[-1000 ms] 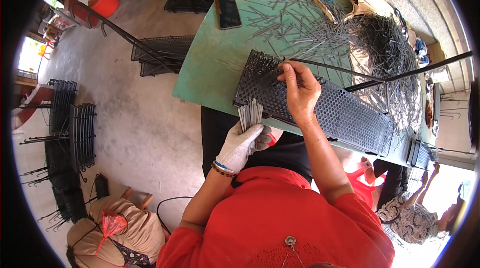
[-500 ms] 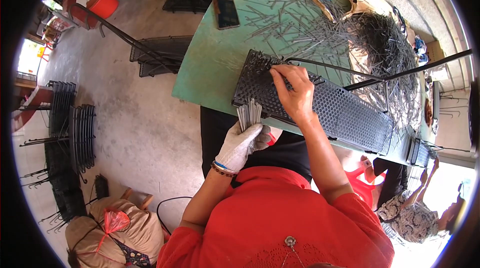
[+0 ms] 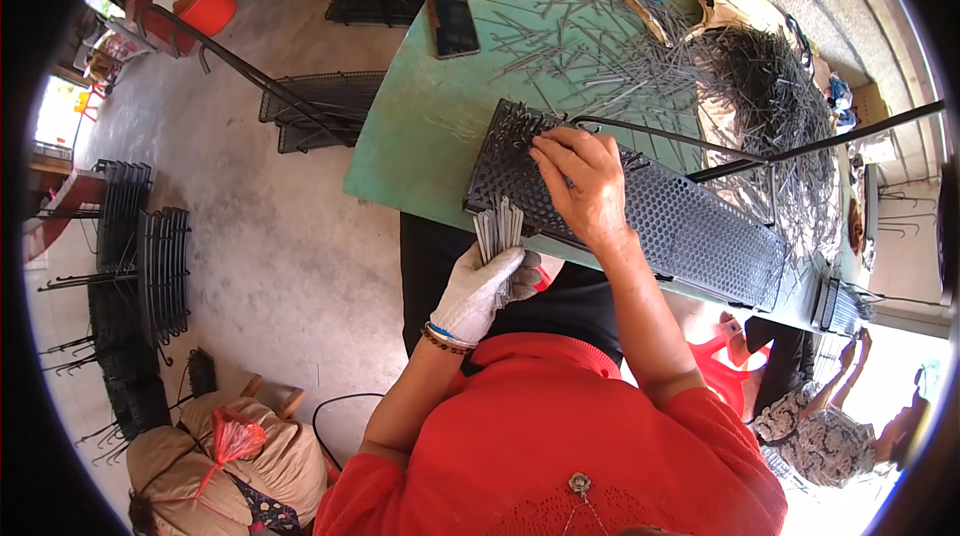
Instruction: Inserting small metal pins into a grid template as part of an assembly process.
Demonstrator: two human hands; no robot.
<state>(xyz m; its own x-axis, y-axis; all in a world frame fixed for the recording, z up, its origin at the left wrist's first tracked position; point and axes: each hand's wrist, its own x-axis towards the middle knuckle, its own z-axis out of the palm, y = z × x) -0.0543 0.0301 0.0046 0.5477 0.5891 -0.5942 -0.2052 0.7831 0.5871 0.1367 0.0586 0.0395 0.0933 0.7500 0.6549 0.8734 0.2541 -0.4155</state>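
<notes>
A long black perforated metal tray (image 3: 700, 221) lies along the near edge of the green table, with short dark pins poking up through holes at its left end. My bare right hand (image 3: 585, 186) is over that end, its thumb and fingertips pinched together close to the pins. Whatever sits between those fingertips is too small to make out. In a white glove, my left hand (image 3: 485, 286) is closed round a bundle of thin grey metal strips (image 3: 498, 228), held upright just in front of the tray's near edge.
Many loose strips (image 3: 570, 36) lie across the green table (image 3: 410, 126), beside a dark tangled heap (image 3: 770, 86). A phone (image 3: 453, 24) rests at the table's left. Black racks (image 3: 165, 271) stand on the floor at left. Two other people are nearby, lower left and right.
My right hand has shifted slightly left and its fingers have curled a little more over the pins. The left hand with its bundle stays in place.
</notes>
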